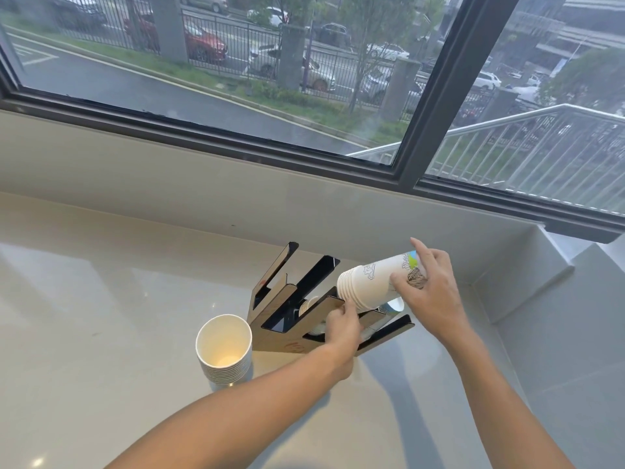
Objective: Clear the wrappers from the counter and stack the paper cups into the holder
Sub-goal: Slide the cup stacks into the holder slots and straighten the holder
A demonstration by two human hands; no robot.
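cups (306, 307) inside black holder (304, 299)

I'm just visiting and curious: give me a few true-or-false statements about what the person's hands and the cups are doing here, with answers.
1. The right hand grips a stack of printed cups. True.
2. That stack stands upright on the counter. False: it is held tilted above the cup holder.
3. The left hand holds the holder. True.
4. The second stack of cups lies on its side. False: it stands upright, mouth up.
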